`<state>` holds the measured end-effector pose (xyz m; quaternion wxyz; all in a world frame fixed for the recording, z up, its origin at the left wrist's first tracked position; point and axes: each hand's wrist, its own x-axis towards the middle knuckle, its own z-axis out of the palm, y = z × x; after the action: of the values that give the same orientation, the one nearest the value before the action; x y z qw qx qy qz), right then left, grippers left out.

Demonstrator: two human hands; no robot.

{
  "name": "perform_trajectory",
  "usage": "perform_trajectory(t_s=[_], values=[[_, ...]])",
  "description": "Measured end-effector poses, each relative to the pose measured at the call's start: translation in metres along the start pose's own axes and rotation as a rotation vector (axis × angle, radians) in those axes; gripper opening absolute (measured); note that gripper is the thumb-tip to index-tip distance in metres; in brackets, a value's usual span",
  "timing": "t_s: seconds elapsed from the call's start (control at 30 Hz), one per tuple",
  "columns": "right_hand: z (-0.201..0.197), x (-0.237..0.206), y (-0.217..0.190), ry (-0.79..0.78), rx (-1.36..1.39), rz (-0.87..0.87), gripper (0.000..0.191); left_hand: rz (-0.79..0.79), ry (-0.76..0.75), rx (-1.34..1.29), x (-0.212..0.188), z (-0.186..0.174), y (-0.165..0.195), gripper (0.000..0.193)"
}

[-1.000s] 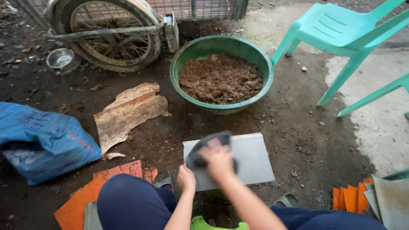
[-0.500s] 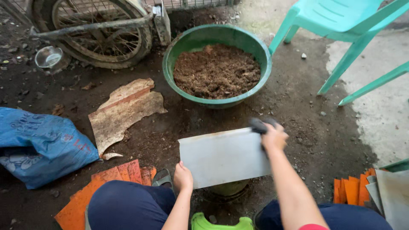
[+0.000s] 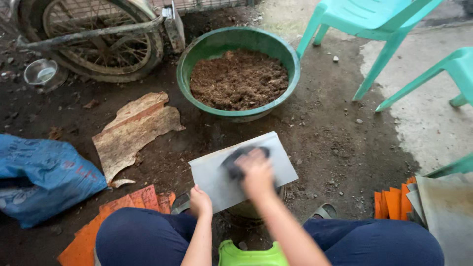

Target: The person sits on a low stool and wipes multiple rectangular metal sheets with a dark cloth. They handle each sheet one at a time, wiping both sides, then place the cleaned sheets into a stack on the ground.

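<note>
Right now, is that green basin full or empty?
Partly full. The green basin stands upright on the ground, holding brown crumbly material that covers its bottom, with bare inner wall above it up to the rim.

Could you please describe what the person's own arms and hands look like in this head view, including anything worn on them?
Both arms are bare from wrist to elbow: no sleeves, gloves, watch or bands show. The left hand is sharp enough to see that it wears no ring. The right hand is motion-blurred, so rings or marks on it cannot be told. Dark navy trousers cover the knees.
</note>
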<state>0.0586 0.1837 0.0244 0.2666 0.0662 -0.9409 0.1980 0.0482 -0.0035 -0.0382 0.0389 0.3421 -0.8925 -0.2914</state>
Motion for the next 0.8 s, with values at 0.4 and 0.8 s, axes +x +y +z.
perform_trajectory(t_s=[0.4,0.8], values=[[-0.044,-0.055,0.136,-0.026,-0.058,0.952,0.049,-0.013,-0.061,-0.190,-0.009,-0.025,0.007,0.045],[-0.098,0.005,0.071,0.252,0.139,0.383,0.056,0.446,-0.276,-0.894,-0.004,-0.056,0.023,0.024]])
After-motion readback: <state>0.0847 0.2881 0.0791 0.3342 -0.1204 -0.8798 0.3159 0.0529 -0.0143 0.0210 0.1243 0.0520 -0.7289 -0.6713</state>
